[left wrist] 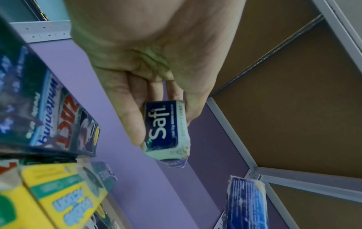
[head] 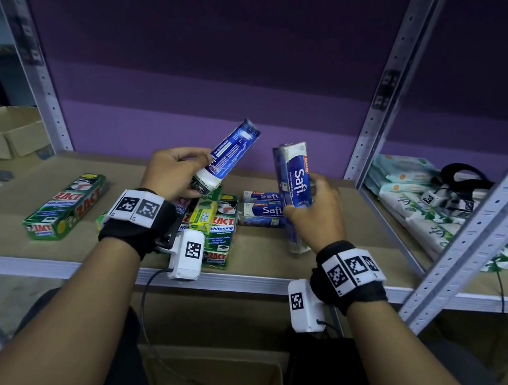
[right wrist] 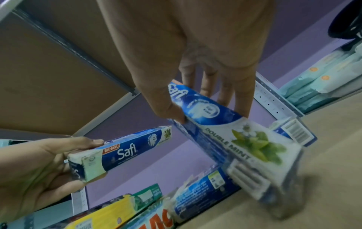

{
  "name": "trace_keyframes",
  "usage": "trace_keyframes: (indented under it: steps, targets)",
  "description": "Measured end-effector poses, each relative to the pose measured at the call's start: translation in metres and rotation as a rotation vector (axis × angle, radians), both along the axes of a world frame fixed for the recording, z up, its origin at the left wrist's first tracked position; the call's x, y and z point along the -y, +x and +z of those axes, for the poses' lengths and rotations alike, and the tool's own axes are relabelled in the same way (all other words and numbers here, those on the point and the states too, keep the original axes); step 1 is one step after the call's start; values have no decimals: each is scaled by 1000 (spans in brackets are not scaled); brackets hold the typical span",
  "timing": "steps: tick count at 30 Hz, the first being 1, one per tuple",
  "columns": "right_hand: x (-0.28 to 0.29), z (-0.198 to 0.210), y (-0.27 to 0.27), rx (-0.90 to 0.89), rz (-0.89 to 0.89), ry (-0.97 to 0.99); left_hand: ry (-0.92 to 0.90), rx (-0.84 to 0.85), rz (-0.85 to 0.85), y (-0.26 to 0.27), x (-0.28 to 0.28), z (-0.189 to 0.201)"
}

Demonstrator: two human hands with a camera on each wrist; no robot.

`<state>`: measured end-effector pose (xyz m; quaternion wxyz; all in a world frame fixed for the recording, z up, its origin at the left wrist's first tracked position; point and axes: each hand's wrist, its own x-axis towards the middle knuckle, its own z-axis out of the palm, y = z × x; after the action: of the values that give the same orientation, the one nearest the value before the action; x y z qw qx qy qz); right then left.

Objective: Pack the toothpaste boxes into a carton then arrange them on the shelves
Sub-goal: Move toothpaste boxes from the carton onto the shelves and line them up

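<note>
My left hand (head: pixel 178 170) grips one end of a blue Safi toothpaste box (head: pixel 228 156), which tilts up to the right above the shelf (head: pixel 348 262); the left wrist view shows my fingers (left wrist: pixel 135 111) wrapped round this Safi box (left wrist: pixel 166 131). My right hand (head: pixel 318 210) holds a second Safi box (head: pixel 293 180) nearly upright, thumb on one side and fingers (right wrist: pixel 243 96) on the other. The low end of that Safi box (right wrist: pixel 225 131) is blurred, close to the shelf board. Two more Safi boxes (head: pixel 263 211) lie stacked behind my hands.
A pile of green Zact boxes (head: pixel 221 223) with a yellow box (head: pixel 203 212) lies under my left hand. Another Zact pack (head: pixel 64 206) lies at the left. An open carton (head: pixel 218 379) sits below the shelf. Wipe packs (head: pixel 407 181) and a black bag (head: pixel 463 177) fill the right bay.
</note>
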<state>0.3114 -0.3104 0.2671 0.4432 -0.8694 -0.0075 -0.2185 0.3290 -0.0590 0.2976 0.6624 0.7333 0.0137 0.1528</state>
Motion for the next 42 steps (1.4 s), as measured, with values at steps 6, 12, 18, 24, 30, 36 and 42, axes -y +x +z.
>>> trace_keyframes:
  steps: [6,12,18,24,30,36,42]
  targets:
    - [22,18,0,-11,201,-499,-10,8,8,3,-9,-3]
    - [33,17,1,-200,334,-764,-19,10,9,3,-13,-3]
    - [26,10,7,-340,394,-827,7,13,6,1,-12,-5]
    - [14,-3,11,-362,391,-830,23,1,-8,1,-14,-6]
    - [12,-5,18,-375,292,-792,20,-1,-10,1,-13,-5]
    - [10,-5,22,-393,246,-785,28,-2,-7,-1,-13,-6]
    - [11,-7,24,-375,199,-742,36,-17,-27,-4,-12,-5]
